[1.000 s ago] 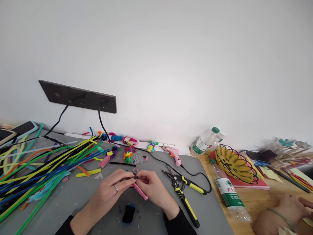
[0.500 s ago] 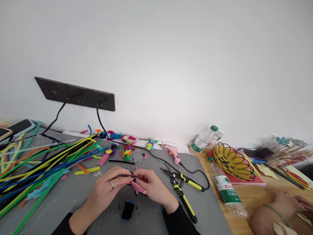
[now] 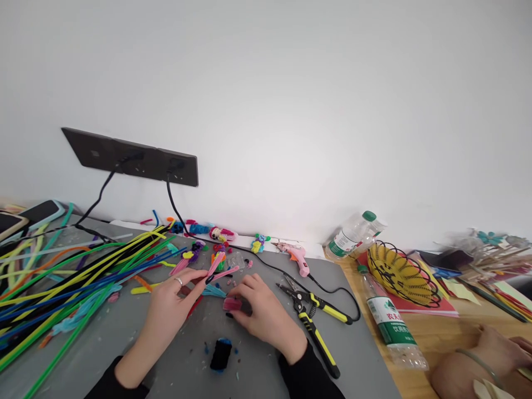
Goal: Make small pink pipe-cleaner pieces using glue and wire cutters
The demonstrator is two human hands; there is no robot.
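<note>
Pink fuzzy strips [image 3: 216, 265] stick up from the fingertips of my left hand [image 3: 172, 299], which pinches them. To its right, my right hand [image 3: 264, 313] has its thumb and fingers closed on a small pink piece [image 3: 231, 303]. Light blue fuzzy strips [image 3: 215, 291] and a bit of red show between the two hands. Below them on the grey mat lies a small black and blue fuzzy block [image 3: 220, 354]. Small figures of coloured fuzzy wire, one yellow and green [image 3: 258, 243], stand behind my hands.
A pile of coloured pipe cleaners [image 3: 103, 277] covers the left side. To the right are a pink glue gun [image 3: 297, 257], yellow-black pliers [image 3: 311, 321], a lying bottle [image 3: 390, 327] and a yellow basket [image 3: 394, 275]. Another person's hands [image 3: 490, 354] are at the far right.
My hands have moved apart; the left one has gone left and slightly up with the pink strips. Light blue strips and a red piece now show between them. The view has shifted slightly.
</note>
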